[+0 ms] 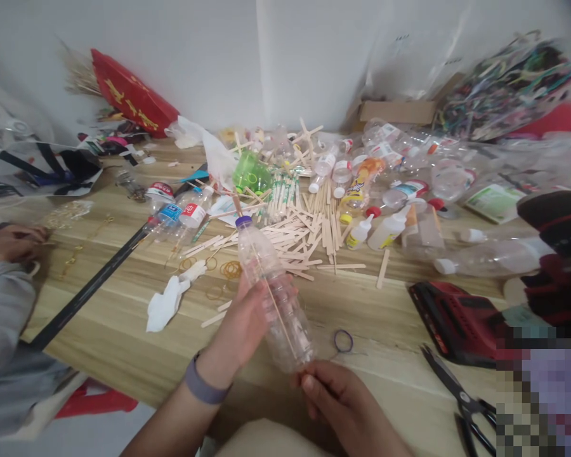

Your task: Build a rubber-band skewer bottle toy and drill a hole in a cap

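A clear plastic bottle with a purple cap is tilted in front of me, its cap end away from me. My left hand is wrapped round its middle. A thin stick shows along the bottle's length. At the bottle's base, the fingers of my right hand are pinched together; what they hold there is too small to make out. Just beyond my right hand lies a purple ring with a thin strand beside it.
Wooden sticks, rubber bands and several bottles cover the back of the table. Black scissors and a red and black tool lie at right. Another person's hands rest at left. A crumpled tissue lies left of centre.
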A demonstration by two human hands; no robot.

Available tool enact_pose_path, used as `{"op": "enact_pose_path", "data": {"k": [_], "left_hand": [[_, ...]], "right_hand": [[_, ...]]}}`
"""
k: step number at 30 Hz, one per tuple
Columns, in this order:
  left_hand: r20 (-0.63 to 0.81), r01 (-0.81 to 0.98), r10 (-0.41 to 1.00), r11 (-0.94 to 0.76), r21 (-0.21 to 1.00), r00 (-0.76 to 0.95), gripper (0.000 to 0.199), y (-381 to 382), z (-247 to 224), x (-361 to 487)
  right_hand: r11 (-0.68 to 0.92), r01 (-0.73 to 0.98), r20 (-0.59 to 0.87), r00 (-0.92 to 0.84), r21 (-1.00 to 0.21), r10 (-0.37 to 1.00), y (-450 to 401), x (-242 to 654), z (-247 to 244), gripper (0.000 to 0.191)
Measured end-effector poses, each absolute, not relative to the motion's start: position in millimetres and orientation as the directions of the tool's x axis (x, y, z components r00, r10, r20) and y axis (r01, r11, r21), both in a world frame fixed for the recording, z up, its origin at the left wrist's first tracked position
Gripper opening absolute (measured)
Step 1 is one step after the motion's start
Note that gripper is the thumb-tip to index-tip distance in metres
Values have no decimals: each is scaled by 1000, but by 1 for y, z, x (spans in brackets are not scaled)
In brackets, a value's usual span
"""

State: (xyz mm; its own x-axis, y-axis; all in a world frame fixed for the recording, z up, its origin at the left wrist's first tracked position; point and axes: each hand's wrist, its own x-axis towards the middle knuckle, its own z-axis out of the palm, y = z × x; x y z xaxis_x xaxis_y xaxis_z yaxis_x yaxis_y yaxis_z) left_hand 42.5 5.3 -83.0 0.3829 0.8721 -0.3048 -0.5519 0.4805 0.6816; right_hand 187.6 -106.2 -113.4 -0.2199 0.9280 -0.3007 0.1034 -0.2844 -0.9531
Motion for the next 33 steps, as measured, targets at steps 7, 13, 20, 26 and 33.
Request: {"op": "enact_pose_path", "data": {"k": [7,13,20,26,33], "left_hand": [[-352,-607,788,615,503,506,28,15,-82,42],[-309,-563,670,738,372,675,41,18,-77,45],[-91,-428,479,843,326,873,60,28,-79,45],[-184,-417,532,799,434,827,61,25,-69,36],[-234,-412,626,706,576,744,59,22,-66,39]], "right_hand": [[-175,178,-200,-136,-968,970,-92,203,-108,37],[-96,130,-92,41,-987,995,-34,211,-111,52],[-1,10,-3,-182,-1000,983,4,194,-102,23],[70,181,61,-54,-981,997,0,213,-99,33],[94,357,125,64,-929,990,-6,226,-86,24]]}}
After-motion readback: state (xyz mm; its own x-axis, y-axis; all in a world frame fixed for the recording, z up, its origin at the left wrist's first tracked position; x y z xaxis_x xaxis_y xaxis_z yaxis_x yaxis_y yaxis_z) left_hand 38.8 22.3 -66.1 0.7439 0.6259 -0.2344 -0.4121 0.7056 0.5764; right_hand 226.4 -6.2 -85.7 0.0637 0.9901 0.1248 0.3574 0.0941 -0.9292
